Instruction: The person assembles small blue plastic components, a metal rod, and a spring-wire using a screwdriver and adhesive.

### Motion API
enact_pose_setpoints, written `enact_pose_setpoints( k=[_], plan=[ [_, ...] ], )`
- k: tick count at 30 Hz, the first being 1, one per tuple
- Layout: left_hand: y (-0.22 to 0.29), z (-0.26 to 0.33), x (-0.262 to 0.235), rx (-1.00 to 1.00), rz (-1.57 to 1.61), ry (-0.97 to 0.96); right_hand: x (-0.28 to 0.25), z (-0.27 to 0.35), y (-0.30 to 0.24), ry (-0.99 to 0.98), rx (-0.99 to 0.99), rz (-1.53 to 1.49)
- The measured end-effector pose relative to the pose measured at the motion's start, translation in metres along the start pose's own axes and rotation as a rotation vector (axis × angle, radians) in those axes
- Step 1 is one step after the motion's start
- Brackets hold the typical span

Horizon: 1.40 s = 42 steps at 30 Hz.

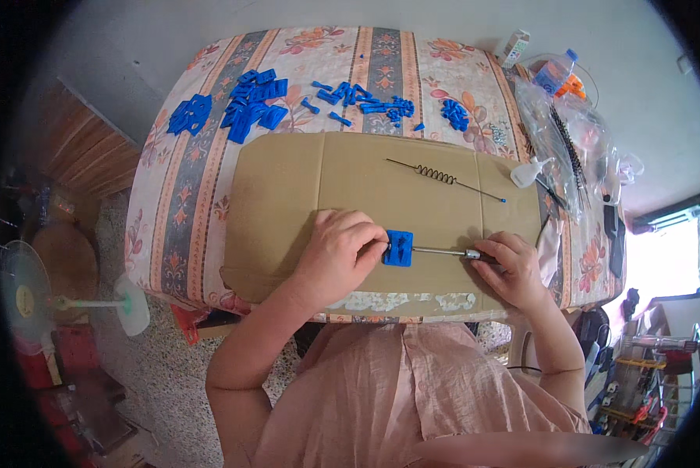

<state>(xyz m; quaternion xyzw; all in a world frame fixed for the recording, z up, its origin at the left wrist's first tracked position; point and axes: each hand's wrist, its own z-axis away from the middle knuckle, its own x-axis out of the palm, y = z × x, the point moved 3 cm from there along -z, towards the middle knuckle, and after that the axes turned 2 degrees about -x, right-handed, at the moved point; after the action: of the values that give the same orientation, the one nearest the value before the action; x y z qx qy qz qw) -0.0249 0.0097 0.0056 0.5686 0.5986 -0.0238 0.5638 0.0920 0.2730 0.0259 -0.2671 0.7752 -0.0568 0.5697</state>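
On the brown cardboard sheet lies a small, flat, blue plastic piece with dark slots or marks on its face. The closed fingertips of my left hand pinch its left edge. My right hand is wrapped round the dark handle of a screwdriver. Its metal shaft lies level and points left, and the tip meets the right side of the blue piece. Whether the tip sits inside a screw cannot be seen. Farther back on the cardboard rests a black coiled spring rod with a small blue end.
Along the table's far side lie blue plates, thin blue parts and a heap of small blue pieces. To the right are a white dropper bottle, clear plastic bags and a water bottle. A patterned cloth covers the table.
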Motion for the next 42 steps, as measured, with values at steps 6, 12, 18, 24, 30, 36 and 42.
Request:
enact_pose_setpoints(
  k=[6,12,18,24,30,36,42],
  plan=[
    [0.007,-0.006,0.001,-0.029,0.027,-0.050,-0.001,-0.002,-0.002,0.010,-0.035,0.057],
    [0.002,-0.009,0.000,-0.073,0.120,-0.093,0.000,-0.001,0.000,0.055,-0.064,0.033],
    [0.006,-0.011,-0.004,-0.039,0.062,-0.084,-0.001,0.000,0.000,0.045,-0.073,0.054],
    [0.008,-0.011,-0.002,0.018,0.008,-0.054,0.000,0.001,0.001,0.055,-0.089,0.031],
    [0.007,-0.013,-0.006,0.018,0.075,-0.061,0.001,0.005,0.004,-0.057,-0.032,-0.026],
    [0.002,-0.012,-0.002,-0.040,0.077,-0.108,0.000,0.004,-0.001,-0.093,-0.014,-0.013],
    [-0.002,-0.011,-0.001,-0.020,0.097,-0.114,-0.003,0.001,0.004,-0.143,0.037,-0.141]
  ],
)
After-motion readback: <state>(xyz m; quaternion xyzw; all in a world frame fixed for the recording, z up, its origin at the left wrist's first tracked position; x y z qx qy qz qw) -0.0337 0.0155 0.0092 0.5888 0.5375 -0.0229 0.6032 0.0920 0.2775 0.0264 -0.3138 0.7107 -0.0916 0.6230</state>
